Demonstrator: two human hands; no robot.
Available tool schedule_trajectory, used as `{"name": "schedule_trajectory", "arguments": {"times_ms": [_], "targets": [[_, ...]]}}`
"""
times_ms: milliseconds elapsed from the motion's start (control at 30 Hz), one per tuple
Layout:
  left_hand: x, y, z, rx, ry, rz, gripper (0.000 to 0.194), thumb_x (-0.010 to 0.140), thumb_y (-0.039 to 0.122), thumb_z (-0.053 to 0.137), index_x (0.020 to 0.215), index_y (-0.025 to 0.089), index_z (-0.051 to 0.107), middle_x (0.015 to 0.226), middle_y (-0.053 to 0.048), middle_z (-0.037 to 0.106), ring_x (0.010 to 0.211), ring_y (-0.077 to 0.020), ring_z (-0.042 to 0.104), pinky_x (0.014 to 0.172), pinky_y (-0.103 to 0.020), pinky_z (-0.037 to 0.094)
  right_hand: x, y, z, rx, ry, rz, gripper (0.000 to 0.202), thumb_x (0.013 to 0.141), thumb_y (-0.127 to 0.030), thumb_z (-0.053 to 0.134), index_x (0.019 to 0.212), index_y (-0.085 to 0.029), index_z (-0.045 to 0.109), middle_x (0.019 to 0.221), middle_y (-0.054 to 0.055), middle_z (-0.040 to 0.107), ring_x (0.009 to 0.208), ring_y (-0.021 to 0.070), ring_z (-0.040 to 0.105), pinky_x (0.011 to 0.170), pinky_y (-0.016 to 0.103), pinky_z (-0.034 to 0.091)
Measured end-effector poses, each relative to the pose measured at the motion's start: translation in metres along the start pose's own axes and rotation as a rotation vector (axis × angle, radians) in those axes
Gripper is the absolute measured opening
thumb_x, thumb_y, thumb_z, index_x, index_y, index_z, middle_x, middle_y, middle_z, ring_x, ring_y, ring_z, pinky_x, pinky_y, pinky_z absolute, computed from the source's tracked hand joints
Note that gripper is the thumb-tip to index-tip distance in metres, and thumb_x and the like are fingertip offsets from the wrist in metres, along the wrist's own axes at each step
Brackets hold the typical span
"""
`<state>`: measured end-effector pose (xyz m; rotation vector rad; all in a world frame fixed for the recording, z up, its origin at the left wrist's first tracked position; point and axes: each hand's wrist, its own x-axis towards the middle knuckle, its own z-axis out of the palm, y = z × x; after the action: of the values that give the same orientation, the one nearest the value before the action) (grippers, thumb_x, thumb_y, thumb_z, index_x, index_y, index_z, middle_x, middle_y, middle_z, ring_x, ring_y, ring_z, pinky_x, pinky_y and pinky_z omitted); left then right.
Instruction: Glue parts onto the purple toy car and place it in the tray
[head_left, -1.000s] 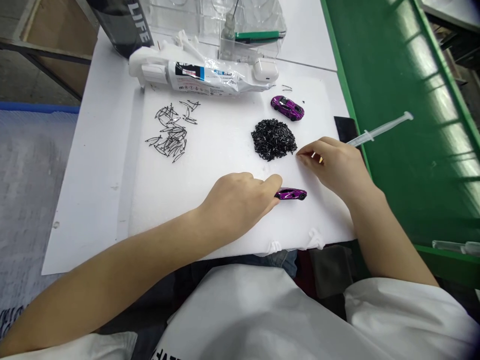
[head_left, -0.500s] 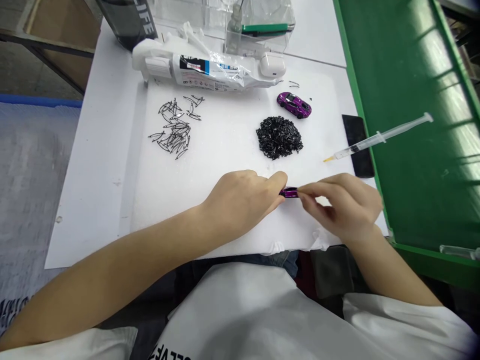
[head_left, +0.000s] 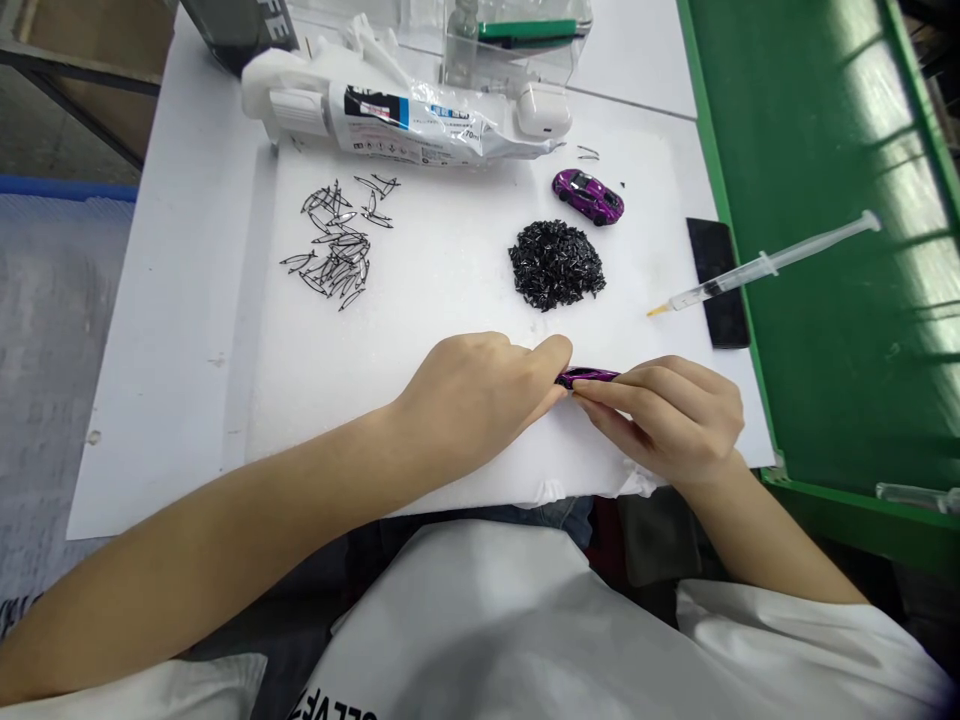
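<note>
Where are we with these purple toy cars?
One purple car sits apart above the black parts pile, possibly done. The left hand and right hand both pinch a second purple car on the white mat. The pile and loose clips look largely unused; the syringe lies aside.

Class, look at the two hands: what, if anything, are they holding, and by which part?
Both hold one small purple toy car on the white foam sheet: left hand at its rear end, right hand fingers along its near side.
</note>
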<state>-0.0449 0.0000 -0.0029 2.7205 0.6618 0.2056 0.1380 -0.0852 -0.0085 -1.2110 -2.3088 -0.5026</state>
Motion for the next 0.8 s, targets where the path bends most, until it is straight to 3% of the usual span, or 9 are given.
{"name": "schedule_trajectory", "arguments": {"times_ms": [267, 633, 700, 800], "targets": [[0.000, 0.000, -0.002, -0.012, -0.015, -0.006, 0.017, 0.091, 0.031, 0.046, 0.094, 0.018, 0.056, 0.064, 0.000, 0.062, 0.062, -0.0176, 0.062, 0.048, -0.025, 0.031, -0.003, 0.000, 0.002, 0.018, -0.006, -0.021, 0.028, 0.066, -0.011, 0.074, 0.091, -0.014, 0.061, 0.058, 0.000, 0.059, 0.053, 0.0098, 0.049, 0.046, 0.022, 0.044], [-0.001, 0.000, 0.001, -0.002, 0.002, 0.008, 0.017, 0.091, 0.032, 0.046, 0.095, 0.017, 0.056, 0.066, 0.000, 0.063, 0.063, -0.0177, 0.062, 0.049, -0.025, 0.032, -0.001, 0.005, 0.001, 0.111, -0.044, 0.056, 0.018, 0.073, -0.013, 0.066, 0.086, -0.024, 0.061, 0.059, -0.001, 0.056, 0.051, 0.0102, 0.048, 0.043, 0.024, 0.041], [-0.001, 0.000, -0.001, -0.004, -0.013, 0.004, 0.017, 0.091, 0.032, 0.047, 0.095, 0.017, 0.056, 0.066, 0.000, 0.063, 0.064, -0.0177, 0.062, 0.049, -0.026, 0.033, -0.005, 0.006, 0.001, 0.182, 0.006, 0.164, 0.015, 0.074, -0.013, 0.063, 0.083, -0.025, 0.060, 0.060, -0.001, 0.057, 0.050, 0.0104, 0.051, 0.043, 0.024, 0.042], [-0.002, 0.000, -0.005, -0.017, -0.036, 0.007, 0.017, 0.090, 0.033, 0.049, 0.096, 0.018, 0.055, 0.068, 0.001, 0.063, 0.066, -0.0178, 0.062, 0.051, -0.026, 0.035, -0.010, 0.007, 0.001, 0.257, 0.194, 0.430, 0.014, 0.077, -0.014, 0.060, 0.082, -0.027, 0.060, 0.058, -0.002, 0.057, 0.048, 0.0113, 0.050, 0.041, 0.026, 0.039]]}}
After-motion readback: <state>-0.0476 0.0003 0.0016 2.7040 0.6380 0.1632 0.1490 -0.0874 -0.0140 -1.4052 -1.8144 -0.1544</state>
